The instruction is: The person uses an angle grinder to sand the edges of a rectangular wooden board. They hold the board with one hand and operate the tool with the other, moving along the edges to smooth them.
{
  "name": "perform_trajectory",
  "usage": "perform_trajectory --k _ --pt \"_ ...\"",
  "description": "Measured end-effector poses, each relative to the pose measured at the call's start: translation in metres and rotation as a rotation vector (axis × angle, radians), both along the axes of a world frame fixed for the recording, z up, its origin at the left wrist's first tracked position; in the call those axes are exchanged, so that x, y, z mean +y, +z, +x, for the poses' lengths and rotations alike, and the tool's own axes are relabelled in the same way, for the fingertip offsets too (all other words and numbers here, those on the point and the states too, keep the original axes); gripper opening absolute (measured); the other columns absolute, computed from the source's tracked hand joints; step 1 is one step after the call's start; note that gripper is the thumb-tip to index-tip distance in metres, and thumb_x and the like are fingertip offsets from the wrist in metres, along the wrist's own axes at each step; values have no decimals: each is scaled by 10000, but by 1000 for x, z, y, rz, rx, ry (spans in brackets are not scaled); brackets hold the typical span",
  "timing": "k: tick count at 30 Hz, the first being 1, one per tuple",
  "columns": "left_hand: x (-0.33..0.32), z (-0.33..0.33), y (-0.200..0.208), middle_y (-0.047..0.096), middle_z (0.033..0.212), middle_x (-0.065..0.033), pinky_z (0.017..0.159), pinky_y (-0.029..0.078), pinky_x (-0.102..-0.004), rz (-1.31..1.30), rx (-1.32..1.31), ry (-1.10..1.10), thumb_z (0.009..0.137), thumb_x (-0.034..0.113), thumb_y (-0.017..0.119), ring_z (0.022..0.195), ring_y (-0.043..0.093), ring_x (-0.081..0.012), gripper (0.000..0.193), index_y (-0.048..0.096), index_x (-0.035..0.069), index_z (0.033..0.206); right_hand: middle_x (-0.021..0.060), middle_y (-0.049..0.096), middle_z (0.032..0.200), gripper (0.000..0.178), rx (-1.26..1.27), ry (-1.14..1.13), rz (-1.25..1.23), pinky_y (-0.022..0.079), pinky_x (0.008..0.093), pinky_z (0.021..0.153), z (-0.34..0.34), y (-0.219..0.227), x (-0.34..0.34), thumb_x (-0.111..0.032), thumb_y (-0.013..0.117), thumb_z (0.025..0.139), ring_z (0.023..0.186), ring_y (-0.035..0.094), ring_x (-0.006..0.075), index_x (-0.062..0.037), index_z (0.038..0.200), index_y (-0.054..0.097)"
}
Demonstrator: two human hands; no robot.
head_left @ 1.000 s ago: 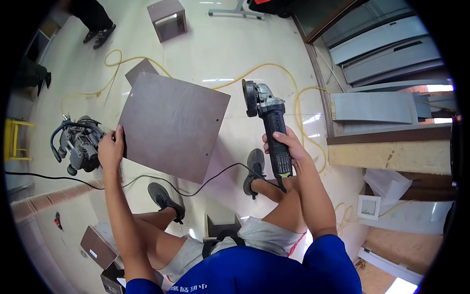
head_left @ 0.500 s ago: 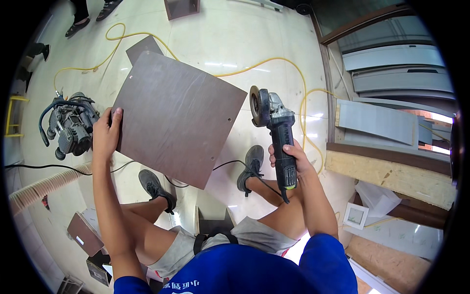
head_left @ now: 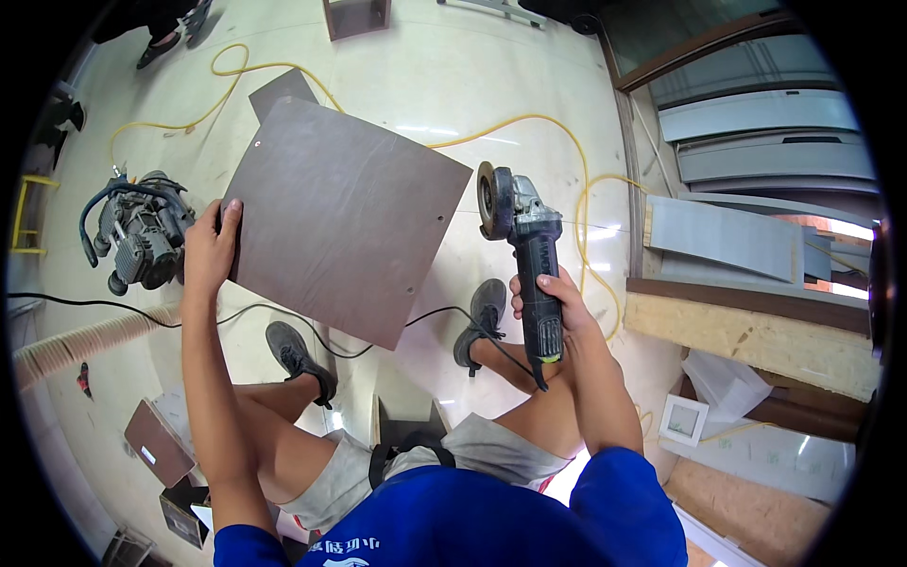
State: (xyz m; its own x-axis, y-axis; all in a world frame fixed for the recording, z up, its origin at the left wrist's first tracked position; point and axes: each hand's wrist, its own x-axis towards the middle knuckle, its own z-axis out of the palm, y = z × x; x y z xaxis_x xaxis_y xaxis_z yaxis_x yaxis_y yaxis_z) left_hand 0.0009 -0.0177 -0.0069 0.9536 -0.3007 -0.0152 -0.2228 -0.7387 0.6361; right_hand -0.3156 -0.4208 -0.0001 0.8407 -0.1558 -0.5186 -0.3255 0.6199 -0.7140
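Observation:
My left hand [head_left: 210, 248] grips the left edge of a flat dark brown board [head_left: 345, 217], thumb on the top face. The board is held tilted above the floor, with small holes near its right edge and one at its upper left corner. In my right hand [head_left: 559, 304] is a black angle grinder [head_left: 540, 274], its fingers wrapped round the body. The grinder's disc [head_left: 487, 200] points up and left, just right of the board and apart from it. A black power cord runs from the grinder's lower end across to the left.
An air compressor [head_left: 142, 231] stands at left, with a yellow hose [head_left: 529, 118] looping over the floor. A ribbed duct [head_left: 85, 350] lies at lower left. Panels [head_left: 723, 236] are stacked at right. Another person's feet [head_left: 161, 47] show at upper left.
The grinder has shifted slightly left and the board's near corner has risen a little. The black cord has swung on the left. The other person's feet have moved slightly.

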Motion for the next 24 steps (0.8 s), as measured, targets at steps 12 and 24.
perform_trajectory --k 12,24 --pt "1 -1 2 664 831 -278 713 503 -445 59 -5 20 1001 478 560 773 644 -455 521 650 -33 1047 185 663 983 484 15 -19 20 618 394 671 5 -1 6 -228 699 894 777 692 247 13 1245 469" --pt "7 0 5 676 844 -287 745 510 -480 83 8 30 983 515 557 827 660 -475 554 672 -25 1016 168 618 992 658 -1 37 30 594 373 690 3 -13 8 -322 671 907 787 663 235 -15 1421 398"
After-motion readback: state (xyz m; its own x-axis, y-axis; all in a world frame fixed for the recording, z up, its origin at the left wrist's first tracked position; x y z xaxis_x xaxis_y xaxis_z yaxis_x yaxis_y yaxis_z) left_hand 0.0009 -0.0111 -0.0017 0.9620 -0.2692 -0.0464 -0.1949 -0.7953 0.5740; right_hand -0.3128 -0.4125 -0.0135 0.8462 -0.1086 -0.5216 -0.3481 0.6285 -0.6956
